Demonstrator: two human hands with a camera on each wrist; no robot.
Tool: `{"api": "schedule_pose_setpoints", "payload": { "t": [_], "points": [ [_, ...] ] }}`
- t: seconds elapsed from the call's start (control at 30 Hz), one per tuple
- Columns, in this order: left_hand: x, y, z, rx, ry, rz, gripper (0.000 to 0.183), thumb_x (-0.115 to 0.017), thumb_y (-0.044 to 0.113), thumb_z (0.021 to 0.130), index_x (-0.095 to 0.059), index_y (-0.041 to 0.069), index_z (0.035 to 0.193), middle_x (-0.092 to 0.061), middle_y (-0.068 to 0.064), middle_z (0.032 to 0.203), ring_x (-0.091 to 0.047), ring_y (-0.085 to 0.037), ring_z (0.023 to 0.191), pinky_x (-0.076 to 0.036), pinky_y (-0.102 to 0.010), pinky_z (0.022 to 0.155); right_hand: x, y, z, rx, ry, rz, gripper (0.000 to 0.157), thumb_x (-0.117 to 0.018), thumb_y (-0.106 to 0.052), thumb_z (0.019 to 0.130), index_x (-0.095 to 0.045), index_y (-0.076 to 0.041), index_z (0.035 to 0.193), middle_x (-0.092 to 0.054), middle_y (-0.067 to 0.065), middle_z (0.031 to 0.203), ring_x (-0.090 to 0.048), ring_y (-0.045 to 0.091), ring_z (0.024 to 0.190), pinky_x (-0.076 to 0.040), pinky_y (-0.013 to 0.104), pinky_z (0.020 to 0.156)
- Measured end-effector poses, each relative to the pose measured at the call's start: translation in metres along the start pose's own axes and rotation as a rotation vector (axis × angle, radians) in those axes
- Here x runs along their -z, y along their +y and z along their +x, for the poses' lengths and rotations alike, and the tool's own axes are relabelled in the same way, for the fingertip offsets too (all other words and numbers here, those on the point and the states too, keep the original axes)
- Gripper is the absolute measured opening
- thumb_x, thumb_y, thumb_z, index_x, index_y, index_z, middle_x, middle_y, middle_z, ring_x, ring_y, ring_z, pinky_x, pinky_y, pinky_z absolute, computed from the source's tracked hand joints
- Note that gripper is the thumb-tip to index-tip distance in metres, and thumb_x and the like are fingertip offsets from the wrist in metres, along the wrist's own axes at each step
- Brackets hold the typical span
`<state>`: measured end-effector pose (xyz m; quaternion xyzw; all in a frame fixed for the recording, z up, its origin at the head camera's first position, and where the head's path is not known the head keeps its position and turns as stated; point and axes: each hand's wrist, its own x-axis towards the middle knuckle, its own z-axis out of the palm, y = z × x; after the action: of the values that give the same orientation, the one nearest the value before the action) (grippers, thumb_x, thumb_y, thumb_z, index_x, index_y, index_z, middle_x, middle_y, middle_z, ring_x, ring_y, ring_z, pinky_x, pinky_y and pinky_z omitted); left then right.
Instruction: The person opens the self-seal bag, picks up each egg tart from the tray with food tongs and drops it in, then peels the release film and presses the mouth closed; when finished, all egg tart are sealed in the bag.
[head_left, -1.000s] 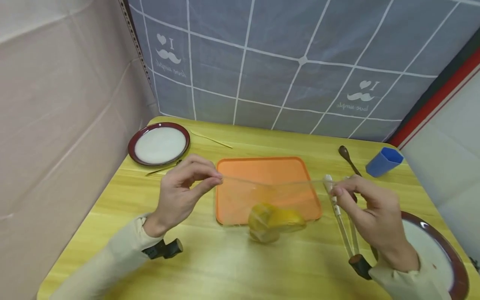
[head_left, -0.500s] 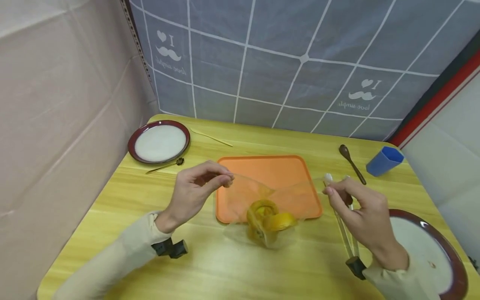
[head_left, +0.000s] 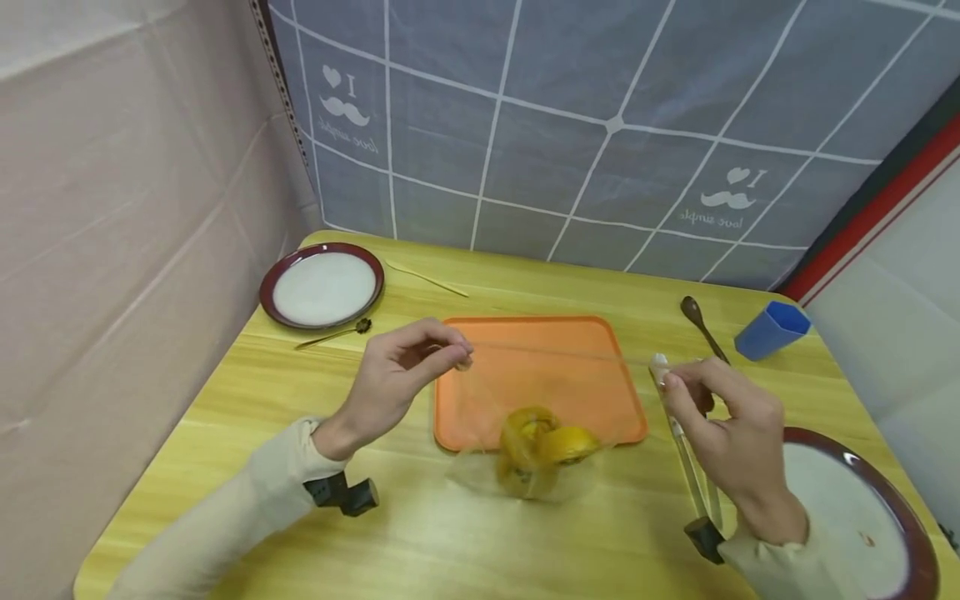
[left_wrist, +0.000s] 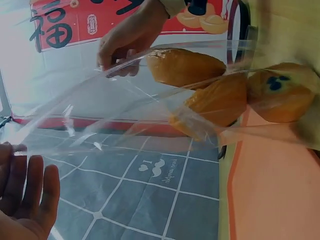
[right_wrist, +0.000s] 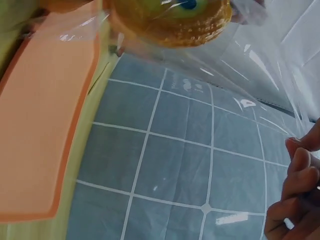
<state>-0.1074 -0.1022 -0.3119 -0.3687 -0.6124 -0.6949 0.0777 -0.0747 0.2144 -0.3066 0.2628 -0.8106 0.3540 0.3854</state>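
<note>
A clear plastic bag hangs between the two hands, with several golden pastries in its lower part. One round pastry carries dark blue berries on top. My left hand pinches one upper corner of the bag between thumb and fingers. At the opposite corner, my right hand pinches the film the same way. Between them the top edge runs nearly straight across the orange tray. In the head view the filled part overlaps the tray's front edge.
A maroon-rimmed plate sits at the back left beside a gold spoon and a thin gold utensil. On the right are tongs, a brown spoon, a blue cup and another maroon-rimmed plate.
My left hand has moved right, narrowing the gap between the hands. The bag's top edge sagged half a second ago and is straighter now. Both hands keep their pinch.
</note>
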Motion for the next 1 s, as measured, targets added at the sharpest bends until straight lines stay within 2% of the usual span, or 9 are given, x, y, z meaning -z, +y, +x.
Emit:
{"api": "schedule_pose_setpoints", "payload": {
  "t": [0.1,0.27,0.33,0.5,0.67,0.77,0.87,0.93,1.0],
  "points": [
    [0.000,0.003,-0.001,0.046,0.020,-0.021,0.011,-0.048,-0.005,0.087,-0.058,-0.005,0.093,-0.062,-0.007,0.086,-0.061,-0.019,0.079,-0.055,-0.032,0.073,0.003,-0.004,0.001,0.000,0.016,0.089,0.012,-0.061,-0.001,0.079,-0.062,0.003,0.068,-0.047,-0.005,0.060,-0.036,-0.002,0.059,-0.027,0.011,0.051],
    [0.000,0.003,-0.001,-0.024,0.046,-0.075,0.012,-0.049,-0.006,0.087,-0.057,-0.007,0.095,-0.063,-0.007,0.085,-0.060,-0.021,0.076,-0.055,-0.034,0.070,0.004,-0.013,0.007,0.047,0.078,0.251,0.013,-0.056,0.007,0.077,-0.060,0.010,0.066,-0.052,-0.002,0.062,-0.039,0.001,0.060,-0.028,0.010,0.053],
    [0.000,0.001,-0.001,-0.027,0.042,-0.088,0.014,-0.049,-0.007,0.086,-0.058,-0.008,0.097,-0.063,-0.007,0.085,-0.060,-0.021,0.076,-0.055,-0.035,0.070,0.004,-0.015,0.007,0.052,0.062,0.248,0.013,-0.056,0.007,0.078,-0.060,0.010,0.066,-0.051,-0.002,0.061,-0.039,0.001,0.060,-0.028,0.010,0.053],
    [0.001,-0.008,-0.003,0.025,0.041,-0.071,0.017,-0.049,-0.010,0.085,-0.060,-0.008,0.098,-0.065,-0.004,0.085,-0.062,-0.019,0.075,-0.056,-0.035,0.070,0.000,-0.016,0.004,0.014,-0.024,0.170,0.013,-0.059,0.001,0.081,-0.061,0.006,0.069,-0.044,-0.005,0.059,-0.036,-0.001,0.059,-0.027,0.012,0.050],
    [0.000,-0.010,-0.002,-0.006,0.030,-0.085,0.016,-0.051,-0.009,0.084,-0.060,-0.007,0.097,-0.065,-0.005,0.087,-0.062,-0.019,0.076,-0.056,-0.036,0.069,-0.004,-0.010,0.001,0.016,-0.010,0.144,0.011,-0.060,-0.001,0.080,-0.062,0.005,0.072,-0.044,-0.004,0.060,-0.035,-0.001,0.057,-0.026,0.013,0.047],
    [-0.002,-0.010,-0.001,-0.027,0.008,-0.112,0.017,-0.051,-0.010,0.083,-0.060,-0.007,0.097,-0.065,-0.005,0.090,-0.062,-0.019,0.078,-0.056,-0.038,0.071,-0.009,-0.014,0.005,0.039,0.058,0.109,0.015,-0.062,-0.008,0.078,-0.063,0.007,0.075,-0.046,0.001,0.060,-0.036,0.000,0.057,-0.027,0.013,0.047],
    [-0.003,-0.010,-0.001,-0.042,-0.010,-0.121,0.017,-0.051,-0.011,0.083,-0.060,-0.006,0.096,-0.065,-0.004,0.093,-0.062,-0.019,0.080,-0.056,-0.038,0.072,-0.020,-0.028,0.016,0.117,0.192,0.046,0.026,-0.065,-0.019,0.078,-0.064,0.007,0.076,-0.046,0.008,0.059,-0.037,0.005,0.056,-0.028,0.012,0.050],
    [-0.003,-0.011,0.000,-0.049,-0.022,-0.120,0.018,-0.051,-0.011,0.083,-0.060,-0.005,0.097,-0.065,-0.004,0.095,-0.062,-0.020,0.081,-0.056,-0.038,0.073,-0.030,-0.042,0.026,0.215,0.258,0.000,0.030,-0.066,-0.026,0.078,-0.066,0.004,0.075,-0.047,0.011,0.058,-0.037,0.010,0.054,-0.028,0.013,0.050],
    [-0.003,-0.011,0.000,-0.054,-0.035,-0.119,0.019,-0.051,-0.012,0.083,-0.060,-0.005,0.098,-0.065,-0.004,0.097,-0.062,-0.020,0.083,-0.056,-0.038,0.074,-0.040,-0.058,0.037,0.339,0.262,-0.050,0.027,-0.065,-0.028,0.079,-0.068,-0.001,0.075,-0.049,0.010,0.059,-0.037,0.014,0.052,-0.028,0.018,0.050]
  ]
}}
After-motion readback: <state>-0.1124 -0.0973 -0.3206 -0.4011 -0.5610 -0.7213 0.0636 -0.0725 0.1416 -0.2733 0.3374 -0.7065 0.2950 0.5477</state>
